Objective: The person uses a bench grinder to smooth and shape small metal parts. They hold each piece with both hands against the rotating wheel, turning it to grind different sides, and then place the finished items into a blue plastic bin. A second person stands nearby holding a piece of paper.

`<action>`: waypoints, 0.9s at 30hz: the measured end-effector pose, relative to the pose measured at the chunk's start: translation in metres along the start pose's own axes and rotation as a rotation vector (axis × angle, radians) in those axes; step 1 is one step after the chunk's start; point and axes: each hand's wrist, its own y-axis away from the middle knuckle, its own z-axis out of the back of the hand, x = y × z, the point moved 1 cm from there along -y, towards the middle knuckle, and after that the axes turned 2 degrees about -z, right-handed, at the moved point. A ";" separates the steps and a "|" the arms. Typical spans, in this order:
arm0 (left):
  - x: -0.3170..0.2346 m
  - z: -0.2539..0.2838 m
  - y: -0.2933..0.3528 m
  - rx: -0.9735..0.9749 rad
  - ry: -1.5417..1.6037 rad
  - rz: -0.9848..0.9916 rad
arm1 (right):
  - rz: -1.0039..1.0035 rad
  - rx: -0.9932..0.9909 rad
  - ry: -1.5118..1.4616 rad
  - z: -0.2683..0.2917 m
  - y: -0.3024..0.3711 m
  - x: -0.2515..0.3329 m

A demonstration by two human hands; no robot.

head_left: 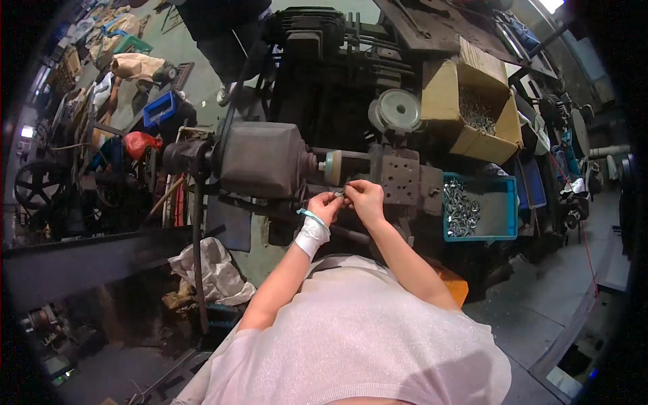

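Observation:
My left hand (pixel 325 207), with a white wrap and a light blue band at the wrist, is closed in a pinch. The fingertips of my right hand (pixel 365 200) meet it, closed as well. Between them is a small metal part (pixel 342 194), mostly hidden by the fingers; its exact kind is too small to tell. Just beyond my hands, a grinding wheel (pixel 333 167) with a pale rim sits on the spindle of a dark machine (pixel 263 158). A metal block with holes (pixel 400 179) lies right of my right hand.
A blue-green bin (pixel 496 236) with shiny metal parts stands at the right. Behind it an open cardboard box (pixel 489 146) holds many small metal pieces. A round metal disc (pixel 398 110) is mounted farther back. A pale sack (pixel 214 270) lies at lower left, beside an upright bar (pixel 200 270).

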 end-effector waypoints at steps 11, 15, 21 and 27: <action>0.008 -0.003 -0.018 -0.160 0.011 0.065 | 0.108 -0.029 0.068 -0.006 -0.026 -0.018; 0.004 -0.004 -0.016 -0.187 0.050 0.038 | 0.115 -0.031 0.055 -0.008 -0.025 -0.017; -0.001 -0.004 -0.015 -0.163 0.024 0.031 | 0.148 -0.045 0.064 -0.012 -0.024 -0.015; -0.020 -0.009 0.004 -0.132 -0.033 -0.008 | 0.062 0.016 -0.181 -0.005 -0.005 0.000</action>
